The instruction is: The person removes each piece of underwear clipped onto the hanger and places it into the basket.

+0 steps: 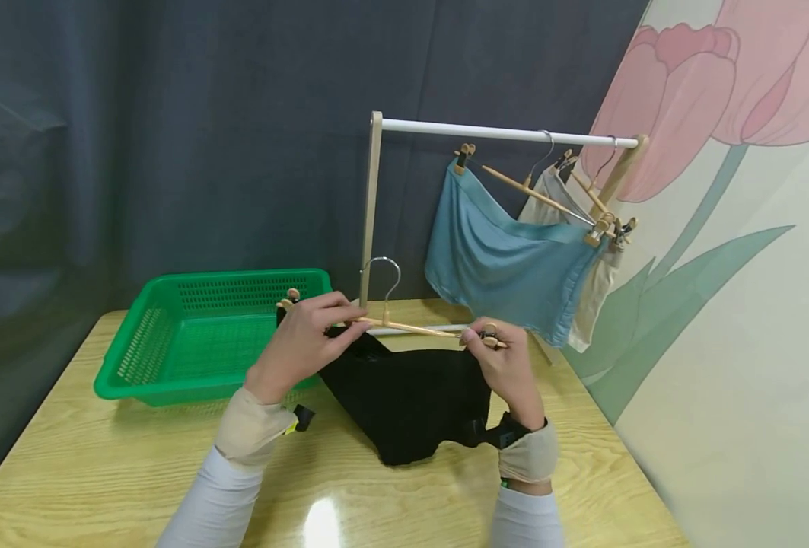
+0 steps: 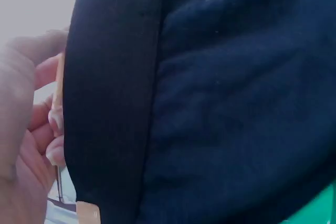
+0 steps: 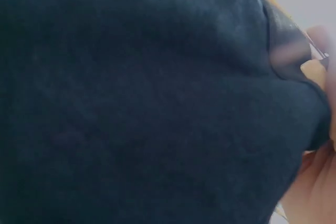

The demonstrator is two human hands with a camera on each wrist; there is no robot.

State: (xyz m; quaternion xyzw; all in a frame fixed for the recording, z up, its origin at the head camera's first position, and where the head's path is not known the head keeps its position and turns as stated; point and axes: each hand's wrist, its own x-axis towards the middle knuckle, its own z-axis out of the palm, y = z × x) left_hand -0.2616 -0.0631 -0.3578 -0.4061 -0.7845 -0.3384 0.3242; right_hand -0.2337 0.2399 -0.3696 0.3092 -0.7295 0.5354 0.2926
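Between my hands is a wooden clip hanger (image 1: 414,329) with its metal hook pointing up, and a black garment (image 1: 411,396), seemingly underwear, hangs from its clips. My left hand (image 1: 308,339) pinches the hanger's bar left of the hook. At the other end, my right hand (image 1: 503,358) grips the hanger beside the right clip (image 1: 490,335). The left clip (image 1: 292,295) shows just behind my left hand. Dark cloth (image 2: 210,87) fills most of the left wrist view, its waistband running along the fingers. In the right wrist view the cloth (image 3: 157,103) covers nearly everything.
A small rack with a white rail (image 1: 459,129) stands at the back right. On it hang blue underwear (image 1: 507,251) and a beige garment (image 1: 592,297), each on a clip hanger. A green plastic basket (image 1: 123,358) sits on the wooden table (image 1: 103,472) at the left.
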